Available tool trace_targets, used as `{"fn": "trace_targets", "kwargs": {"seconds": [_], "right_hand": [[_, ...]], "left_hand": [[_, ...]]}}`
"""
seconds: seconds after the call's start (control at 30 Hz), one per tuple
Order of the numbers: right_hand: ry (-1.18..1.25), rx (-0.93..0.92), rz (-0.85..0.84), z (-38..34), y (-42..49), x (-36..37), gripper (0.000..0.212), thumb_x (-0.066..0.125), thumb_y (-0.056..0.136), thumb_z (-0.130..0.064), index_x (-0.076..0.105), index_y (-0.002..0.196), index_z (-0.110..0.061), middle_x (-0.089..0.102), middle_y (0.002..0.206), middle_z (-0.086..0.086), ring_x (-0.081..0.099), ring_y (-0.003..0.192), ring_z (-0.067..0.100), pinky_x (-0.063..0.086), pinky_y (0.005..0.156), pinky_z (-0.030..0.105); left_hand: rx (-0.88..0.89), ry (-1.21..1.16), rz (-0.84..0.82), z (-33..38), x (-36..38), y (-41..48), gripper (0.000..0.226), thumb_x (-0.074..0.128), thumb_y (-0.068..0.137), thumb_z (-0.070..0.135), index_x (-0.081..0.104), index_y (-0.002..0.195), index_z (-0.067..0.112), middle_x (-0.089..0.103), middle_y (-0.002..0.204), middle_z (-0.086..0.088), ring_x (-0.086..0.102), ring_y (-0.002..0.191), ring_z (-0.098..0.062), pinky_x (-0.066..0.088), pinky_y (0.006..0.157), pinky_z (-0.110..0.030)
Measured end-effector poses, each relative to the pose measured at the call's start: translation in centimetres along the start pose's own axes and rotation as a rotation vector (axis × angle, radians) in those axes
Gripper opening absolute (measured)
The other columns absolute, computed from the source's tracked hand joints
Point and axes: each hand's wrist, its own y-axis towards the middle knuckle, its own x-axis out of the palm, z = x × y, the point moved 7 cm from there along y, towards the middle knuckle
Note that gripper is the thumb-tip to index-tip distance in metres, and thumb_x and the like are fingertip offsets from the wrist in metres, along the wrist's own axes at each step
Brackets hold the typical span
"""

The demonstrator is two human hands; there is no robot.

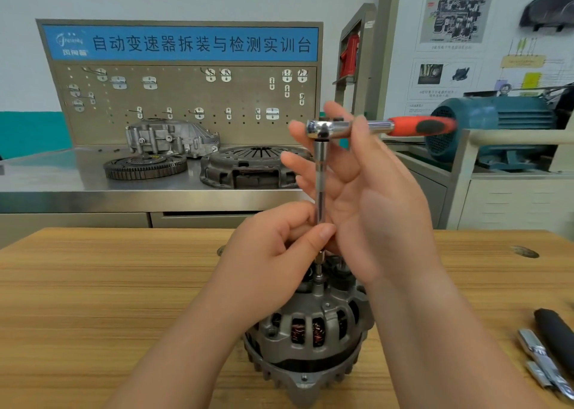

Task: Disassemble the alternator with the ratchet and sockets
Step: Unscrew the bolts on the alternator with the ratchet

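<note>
The grey alternator (310, 331) stands on the wooden table (108, 300), copper windings showing through its slots. A ratchet (382, 126) with a red and black handle sits on top of a long upright extension bar (320, 188), whose lower end meets a fastener on the alternator's top. My left hand (273, 269) pinches the lower part of the bar between thumb and fingers. My right hand (366, 185) holds the ratchet head, its thumb and fingers wrapped around the chrome part, the handle pointing right.
Chrome tools and a black handle (549, 356) lie at the table's right edge. Behind stands a steel bench with a flywheel (145, 166), a clutch cover (251, 168), a gearbox housing (170, 140) and a pegboard. A teal motor (497, 129) sits at the right.
</note>
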Motion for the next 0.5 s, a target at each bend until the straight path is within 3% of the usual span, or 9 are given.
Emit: {"fn": "trace_targets", "kwargs": {"seconds": [0.1,0.17,0.2,0.3,0.4,0.5], "right_hand": [[-0.113,-0.184,0.029,-1.2,-0.3,0.0,0.021,0.057,0.090,-0.025,0.068,0.107,-0.031,0.072,0.110,-0.005,0.065,0.107,0.015,0.050,0.093,0.031],[-0.196,-0.294,0.029,-1.9,-0.6,0.2,0.021,0.061,0.088,-0.019,0.069,0.104,-0.030,0.071,0.113,-0.007,0.062,0.113,0.012,0.045,0.103,0.036],[-0.207,-0.309,0.021,-2.0,-0.7,0.3,0.021,0.062,0.089,-0.019,0.069,0.105,-0.030,0.070,0.116,-0.007,0.063,0.113,0.014,0.045,0.105,0.037],[-0.102,-0.198,0.012,-1.3,-0.4,0.2,0.023,0.052,0.094,-0.024,0.064,0.114,-0.026,0.070,0.117,-0.001,0.069,0.103,0.020,0.052,0.096,0.033],[-0.026,-0.060,0.007,-0.4,-0.3,0.0,0.030,0.044,0.098,-0.031,0.059,0.119,-0.015,0.075,0.102,0.004,0.072,0.093,0.023,0.056,0.087,0.030],[-0.055,-0.093,0.016,-0.7,-0.2,0.1,0.023,0.052,0.094,-0.029,0.065,0.112,-0.024,0.072,0.104,0.012,0.069,0.095,0.021,0.055,0.089,0.032]], "left_hand": [[-0.001,0.048,0.043,-0.2,-0.2,0.1,0.021,0.061,0.091,0.020,0.062,0.071,0.020,0.060,0.049,0.014,0.047,0.043,-0.007,0.042,0.048,-0.021],[-0.019,0.050,0.042,-0.4,0.0,0.2,0.016,0.062,0.090,0.021,0.063,0.074,0.019,0.065,0.057,0.021,0.056,0.047,-0.020,0.049,0.052,-0.031],[-0.023,0.043,0.043,-0.4,0.0,0.3,0.014,0.062,0.089,0.024,0.065,0.078,0.017,0.068,0.061,0.020,0.059,0.052,-0.027,0.051,0.054,-0.035],[-0.015,0.013,0.028,-0.1,0.0,0.3,0.022,0.059,0.089,0.039,0.067,0.083,0.019,0.068,0.061,0.010,0.057,0.052,-0.022,0.050,0.056,-0.030],[-0.033,-0.039,-0.011,0.0,0.1,0.1,0.029,0.053,0.087,0.040,0.068,0.096,0.017,0.071,0.080,-0.017,0.065,0.080,-0.040,0.053,0.076,-0.052],[-0.048,-0.052,-0.011,0.1,0.0,0.2,0.033,0.054,0.085,0.036,0.067,0.100,0.009,0.074,0.083,-0.011,0.064,0.084,-0.046,0.052,0.079,-0.057]]}}
